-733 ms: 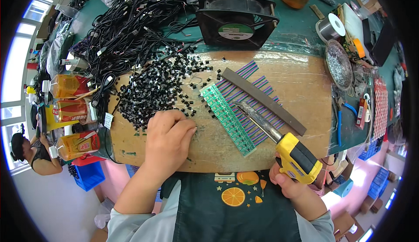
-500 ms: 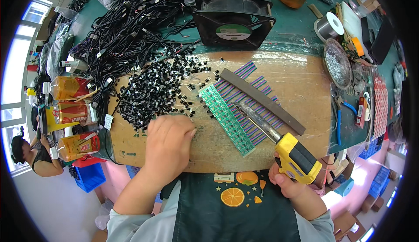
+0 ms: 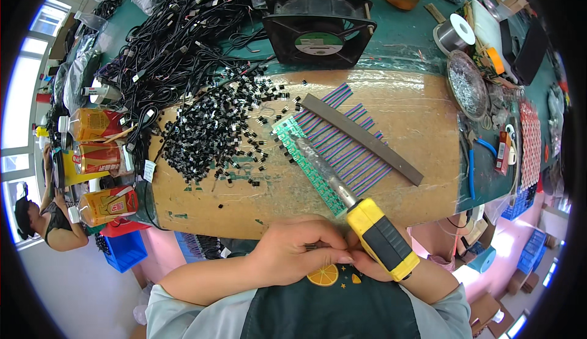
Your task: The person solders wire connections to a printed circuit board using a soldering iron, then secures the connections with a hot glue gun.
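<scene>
My right hand (image 3: 370, 264) grips a yellow and black soldering gun (image 3: 382, 238). Its long metal barrel slants up and left across a strip of green circuit boards (image 3: 313, 171). Close by, at the table's front edge, my left hand (image 3: 293, 250) is closed, thumb and finger pinched, with small dark pieces partly showing inside. The fingertips of both hands meet. Striped ribbon wires (image 3: 342, 137) run from the boards under a brown bar (image 3: 367, 142). A heap of small black parts with metal pins (image 3: 211, 128) lies to the left.
A black fan (image 3: 318, 30) stands behind the brown work board (image 3: 422, 112). Black cables (image 3: 177, 45) pile up at back left. Several orange bottles (image 3: 107, 207) line the left side. A metal dish (image 3: 468, 85), a solder spool (image 3: 455, 33) and blue-handled pliers (image 3: 471, 171) lie right.
My left hand has left the heap's front edge and come right and nearer to meet my right hand. The soldering gun has shifted left, its barrel now over the boards.
</scene>
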`<state>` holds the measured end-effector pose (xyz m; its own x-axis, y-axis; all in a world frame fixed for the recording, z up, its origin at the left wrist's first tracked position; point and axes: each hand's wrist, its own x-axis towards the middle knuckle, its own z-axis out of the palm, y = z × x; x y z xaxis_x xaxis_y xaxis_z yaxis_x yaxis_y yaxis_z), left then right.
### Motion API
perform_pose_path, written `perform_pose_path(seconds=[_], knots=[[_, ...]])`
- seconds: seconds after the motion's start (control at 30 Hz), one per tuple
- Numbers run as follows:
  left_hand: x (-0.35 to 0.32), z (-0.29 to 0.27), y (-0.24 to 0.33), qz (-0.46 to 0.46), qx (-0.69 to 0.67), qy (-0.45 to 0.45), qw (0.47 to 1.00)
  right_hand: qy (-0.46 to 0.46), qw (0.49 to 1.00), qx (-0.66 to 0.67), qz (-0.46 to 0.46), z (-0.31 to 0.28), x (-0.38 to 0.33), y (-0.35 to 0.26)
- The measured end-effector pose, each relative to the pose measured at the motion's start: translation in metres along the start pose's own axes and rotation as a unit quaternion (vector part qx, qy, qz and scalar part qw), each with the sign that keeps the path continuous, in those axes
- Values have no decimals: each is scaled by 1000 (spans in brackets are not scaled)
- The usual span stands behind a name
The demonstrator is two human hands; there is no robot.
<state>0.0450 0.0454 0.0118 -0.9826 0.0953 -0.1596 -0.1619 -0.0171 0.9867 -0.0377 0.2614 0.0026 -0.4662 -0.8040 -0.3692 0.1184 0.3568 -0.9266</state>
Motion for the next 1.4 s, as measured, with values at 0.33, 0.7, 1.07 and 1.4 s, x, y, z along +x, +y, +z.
perform_pose_path(seconds=[0.33, 0.7, 1.07, 1.4], knots=[[5, -4, -13, 214, 205, 1, 955, 53, 995, 7, -80, 6, -4, 18], [14, -28, -16, 236, 401, 149, 872, 77, 993, 17, -85, 5, -19, 36], [34, -42, -33, 189, 469, 272, 819, 80, 990, 57, -106, 1, -29, 38], [35, -41, -35, 195, 474, 268, 816, 125, 990, -5, -72, 9, -37, 47]])
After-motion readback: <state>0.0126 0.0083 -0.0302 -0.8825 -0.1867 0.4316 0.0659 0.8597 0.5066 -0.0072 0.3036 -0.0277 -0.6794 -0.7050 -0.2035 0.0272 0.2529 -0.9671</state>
